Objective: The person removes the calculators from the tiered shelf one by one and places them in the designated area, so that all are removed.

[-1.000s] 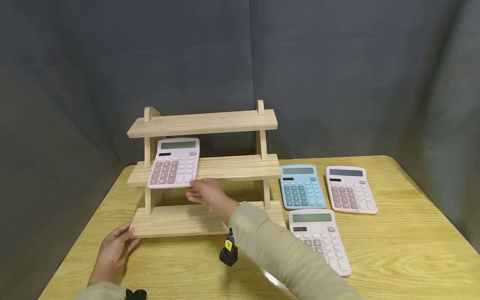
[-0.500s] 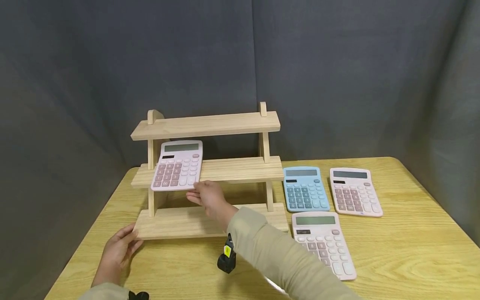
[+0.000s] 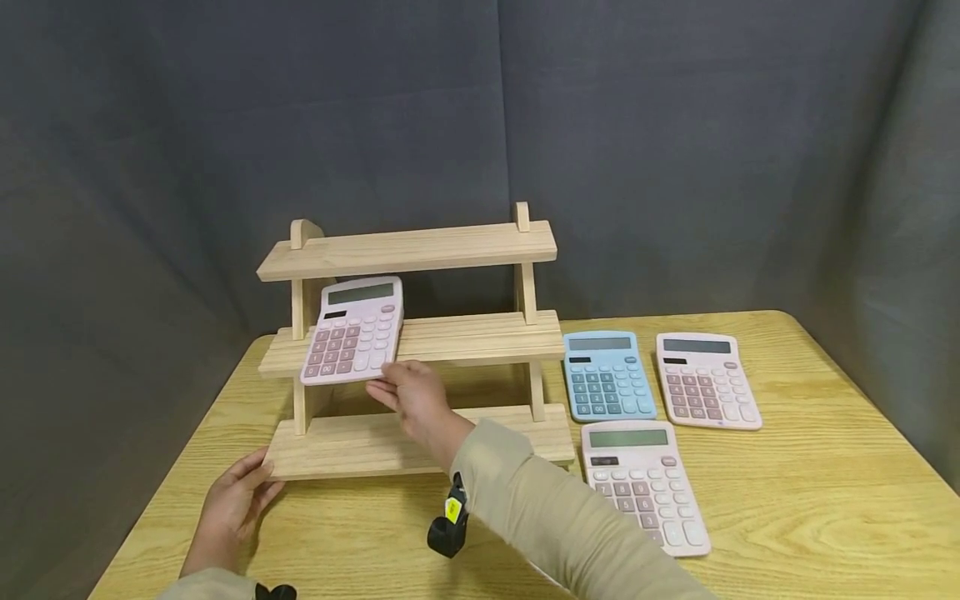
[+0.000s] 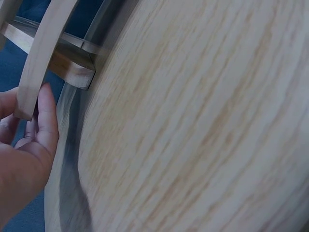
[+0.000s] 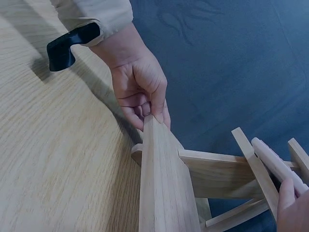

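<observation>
A three-tier wooden display shelf stands on the table. On its middle board, at the left end, a pink calculator leans back with its keys facing me. My right hand pinches the calculator's lower right corner; in the right wrist view this hand shows only partly, beside the calculator's thin edge. My left hand grips the left end of the bottom board. Thumb and fingers lie on opposite sides of that board in the left wrist view.
To the right of the shelf lie a blue calculator and a pink one. Another pink calculator lies nearer, partly behind the right sleeve. A dark curtain hangs behind the table.
The calculator in my right hand has turned very slightly on the middle board. My left hand keeps its grip on the shelf. The whole view has shifted a little.
</observation>
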A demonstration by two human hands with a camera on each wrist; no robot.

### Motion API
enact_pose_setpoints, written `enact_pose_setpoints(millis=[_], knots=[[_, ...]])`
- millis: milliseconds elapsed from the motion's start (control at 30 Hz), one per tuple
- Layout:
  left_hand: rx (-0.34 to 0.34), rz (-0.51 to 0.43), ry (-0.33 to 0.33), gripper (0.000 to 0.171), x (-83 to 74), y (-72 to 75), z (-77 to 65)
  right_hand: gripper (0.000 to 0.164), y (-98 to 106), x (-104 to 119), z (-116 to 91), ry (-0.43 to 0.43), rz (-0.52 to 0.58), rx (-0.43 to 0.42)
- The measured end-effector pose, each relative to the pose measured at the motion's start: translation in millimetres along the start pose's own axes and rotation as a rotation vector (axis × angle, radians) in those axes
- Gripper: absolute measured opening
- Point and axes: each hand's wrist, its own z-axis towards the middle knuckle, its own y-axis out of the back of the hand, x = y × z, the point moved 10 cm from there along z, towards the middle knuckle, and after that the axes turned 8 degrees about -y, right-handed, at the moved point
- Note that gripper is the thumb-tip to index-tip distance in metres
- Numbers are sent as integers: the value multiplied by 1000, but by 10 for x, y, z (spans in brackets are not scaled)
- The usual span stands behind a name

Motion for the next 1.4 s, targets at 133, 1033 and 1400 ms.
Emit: enact_pose_setpoints(millis=[133,1033,1400], knots=[[6,-17,2,14,-7,-20,-6,6,21,20,-23,4,19,4],[-7,-23,6,12,61,12,-22,13,373,277,-495,2,-32,153],[-3,-32,16,26,53,7,7,10,471,459,-752,17,-70,244]])
